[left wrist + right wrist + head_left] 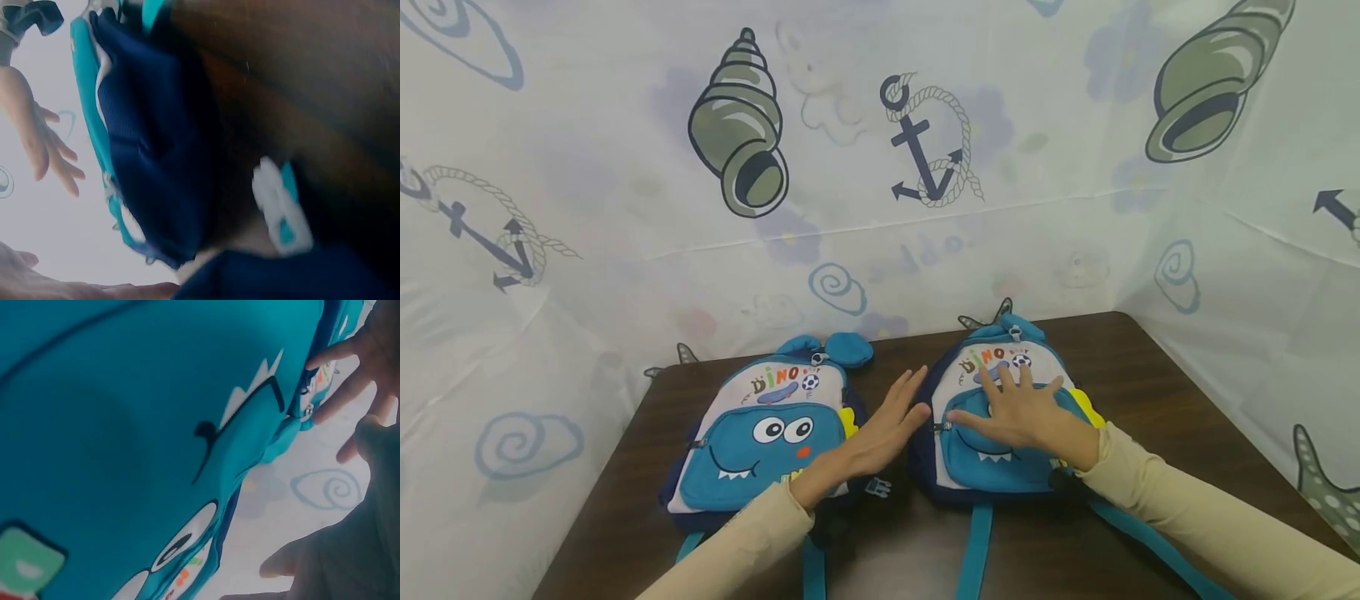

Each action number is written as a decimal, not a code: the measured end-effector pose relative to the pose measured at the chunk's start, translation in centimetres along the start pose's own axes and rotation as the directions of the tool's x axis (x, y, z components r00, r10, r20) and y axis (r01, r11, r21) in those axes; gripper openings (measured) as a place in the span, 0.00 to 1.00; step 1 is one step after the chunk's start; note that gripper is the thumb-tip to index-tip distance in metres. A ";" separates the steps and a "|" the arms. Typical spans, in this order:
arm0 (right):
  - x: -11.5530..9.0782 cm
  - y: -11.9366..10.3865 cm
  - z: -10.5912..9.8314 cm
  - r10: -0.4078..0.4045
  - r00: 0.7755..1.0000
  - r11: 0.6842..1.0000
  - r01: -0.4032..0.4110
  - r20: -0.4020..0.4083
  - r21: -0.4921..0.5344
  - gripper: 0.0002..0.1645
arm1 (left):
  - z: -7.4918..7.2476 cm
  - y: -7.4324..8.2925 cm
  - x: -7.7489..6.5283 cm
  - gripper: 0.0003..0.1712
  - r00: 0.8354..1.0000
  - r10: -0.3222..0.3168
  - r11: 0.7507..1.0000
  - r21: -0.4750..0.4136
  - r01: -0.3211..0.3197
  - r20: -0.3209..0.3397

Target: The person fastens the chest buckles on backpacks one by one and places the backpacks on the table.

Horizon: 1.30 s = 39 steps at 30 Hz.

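Had the right hand [1033,417] spread with straight fingers over the front of the right backpack [970,446], right of centre in the frame; could not tell if touching. Had the left hand [883,425] straight-fingered too, holding nothing, between that backpack and the left backpack [760,450], left of centre. Saw both long axes running up the frame; could not see inside either

dark-brown wood-grain table [1150,367] | white fabric backdrop [1037,242] hangs behind it and at both sides | its print shows grey-green spiral shells [737,125], navy rope-wound anchors [918,157], pale-blue swirls [529,446], spotted grey starfish [1318,487] | faint purple blotches [793,242], probably flowers
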State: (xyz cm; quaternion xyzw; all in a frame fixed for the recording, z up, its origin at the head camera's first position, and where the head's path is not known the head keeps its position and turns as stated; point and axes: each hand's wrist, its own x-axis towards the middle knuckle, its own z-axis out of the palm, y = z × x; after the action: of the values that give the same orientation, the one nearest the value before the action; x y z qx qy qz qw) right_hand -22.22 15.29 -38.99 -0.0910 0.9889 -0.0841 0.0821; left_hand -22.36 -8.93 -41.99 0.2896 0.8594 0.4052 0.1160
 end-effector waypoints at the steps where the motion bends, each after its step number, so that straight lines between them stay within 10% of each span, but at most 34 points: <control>1: 0.0 0.0 0.1 0.009 1.000 1.000 -0.009 0.007 0.000 0.64 | 0.2 0.1 0.1 0.49 1.000 -0.005 1.000 -0.024 0.005 0.002; 11: -0.3 -0.1 1.1 0.023 0.999 0.999 -0.025 0.048 0.034 0.65 | 2.6 0.5 0.7 0.44 0.979 -0.203 0.937 -0.294 0.189 -0.018; 19: 0.1 -0.1 3.7 -0.022 1.000 0.999 0.022 0.011 0.038 0.62 | 3.6 1.0 1.3 0.59 0.907 -0.421 0.693 -0.653 0.307 -0.020; 27: 0.1 0.3 6.3 -0.035 0.997 0.998 0.038 -0.061 0.051 0.59 | 3.2 1.2 1.7 0.44 0.840 -0.543 0.610 -0.685 0.398 0.005; 35: 0.3 0.6 7.2 -0.029 0.992 0.996 0.038 -0.119 0.080 0.57 | 3.1 0.4 1.9 0.38 0.785 -0.614 0.378 -0.844 0.380 0.079; 39: 0.5 0.7 7.7 -0.030 0.994 0.993 0.042 -0.103 0.114 0.57 | 3.6 -0.2 1.7 0.33 0.786 -0.614 0.328 -0.882 0.338 0.072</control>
State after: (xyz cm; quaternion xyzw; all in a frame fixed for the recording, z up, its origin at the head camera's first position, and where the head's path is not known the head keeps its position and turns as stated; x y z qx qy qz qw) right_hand -21.42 14.69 -46.70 -0.0995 0.9835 -0.1472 0.0354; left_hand -22.19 -5.75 -44.43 -0.1363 0.5901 0.7593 0.2381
